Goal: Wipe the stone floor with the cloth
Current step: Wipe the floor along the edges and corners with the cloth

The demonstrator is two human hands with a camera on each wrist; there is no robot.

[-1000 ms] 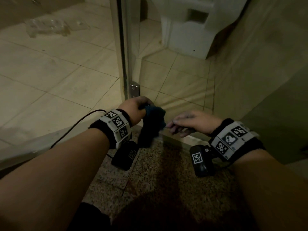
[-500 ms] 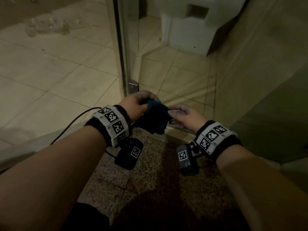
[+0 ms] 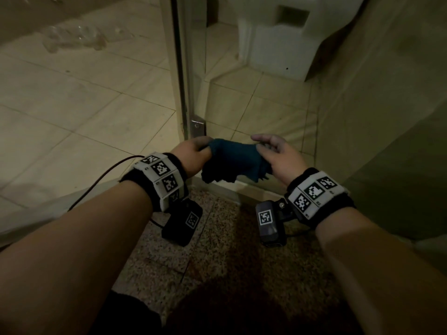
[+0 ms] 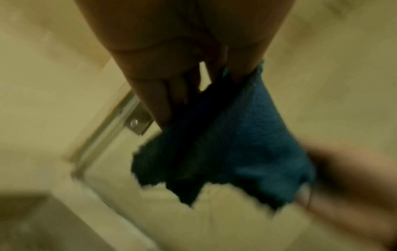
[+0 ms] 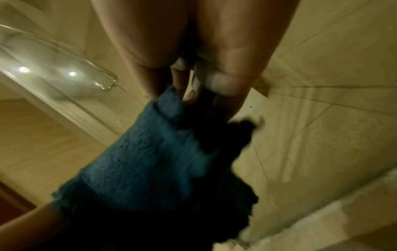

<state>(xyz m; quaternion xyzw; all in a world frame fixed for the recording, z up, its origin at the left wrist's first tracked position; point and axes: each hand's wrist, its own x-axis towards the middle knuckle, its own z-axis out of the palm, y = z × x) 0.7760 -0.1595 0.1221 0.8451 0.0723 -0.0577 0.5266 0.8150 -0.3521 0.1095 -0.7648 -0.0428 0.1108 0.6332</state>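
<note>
A dark blue cloth (image 3: 233,159) hangs in the air between my two hands, above the raised sill where the speckled stone floor (image 3: 225,240) meets the beige tiles. My left hand (image 3: 193,154) pinches its left end, and my right hand (image 3: 271,153) pinches its right end between thumb and fingers. In the left wrist view the cloth (image 4: 247,144) droops from my left hand (image 4: 193,81), with its ragged lower edge loose. In the right wrist view the cloth (image 5: 150,161) stretches away from my right hand (image 5: 199,95). The cloth touches no floor.
A glass door (image 3: 191,68) with a metal hinge bracket (image 3: 197,126) stands just beyond the hands. A white toilet base (image 3: 278,44) sits at the back. A tiled wall (image 3: 375,93) closes the right side. A wet patch (image 3: 72,39) lies far left.
My right hand has moved in from the sill and taken hold of the cloth's right end. Both hands have risen and pulled the bunched cloth out wider between them.
</note>
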